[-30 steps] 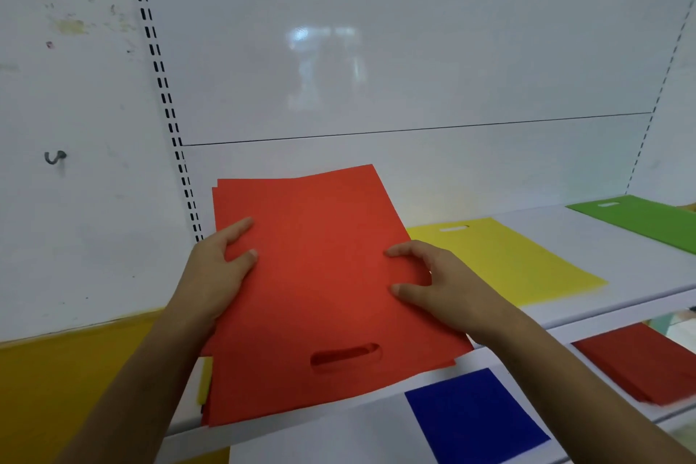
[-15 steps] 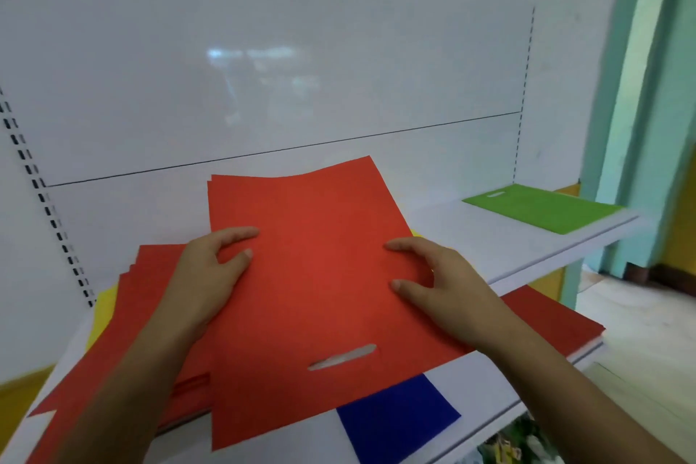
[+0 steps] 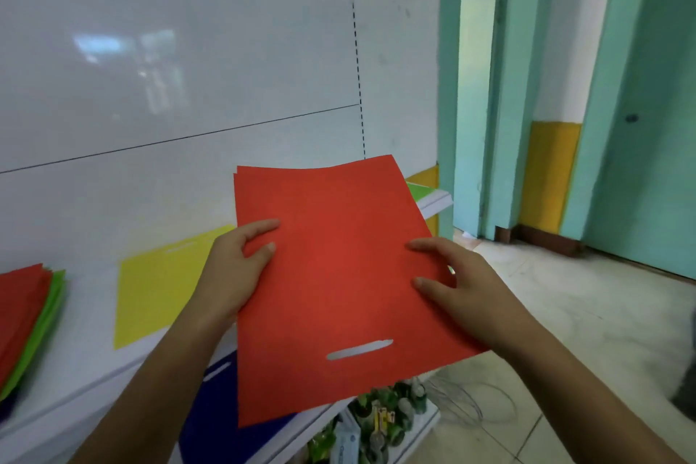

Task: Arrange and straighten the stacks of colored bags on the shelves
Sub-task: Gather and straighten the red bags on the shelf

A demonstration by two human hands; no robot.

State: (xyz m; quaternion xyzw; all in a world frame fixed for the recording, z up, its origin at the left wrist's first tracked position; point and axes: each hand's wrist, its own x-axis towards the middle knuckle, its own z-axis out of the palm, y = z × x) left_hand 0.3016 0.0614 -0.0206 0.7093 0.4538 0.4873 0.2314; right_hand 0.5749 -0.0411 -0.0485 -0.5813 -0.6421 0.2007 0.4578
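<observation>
I hold a thin stack of red bags (image 3: 331, 275) in the air in front of the white shelf (image 3: 75, 380), handle slot toward me. My left hand (image 3: 237, 267) grips its left edge, thumb on top. My right hand (image 3: 455, 290) grips its right edge the same way. A yellow bag (image 3: 158, 282) lies flat on the shelf, left of the red stack. At the far left edge a fanned pile of red and green bags (image 3: 30, 316) rests on the same shelf. A green bag (image 3: 420, 190) shows at the shelf's right end, mostly hidden by the red stack.
A blue bag (image 3: 211, 399) lies on the lower shelf under my left forearm. Below it are packaged goods (image 3: 376, 422) on the bottom level. Tiled floor and a teal doorway (image 3: 486, 94) open to the right. The white back panel (image 3: 188, 68) rises behind the shelf.
The red stack has come up off the shelf and travelled right with both hands, past the yellow bag. My view has swung right, bringing the doorway in.
</observation>
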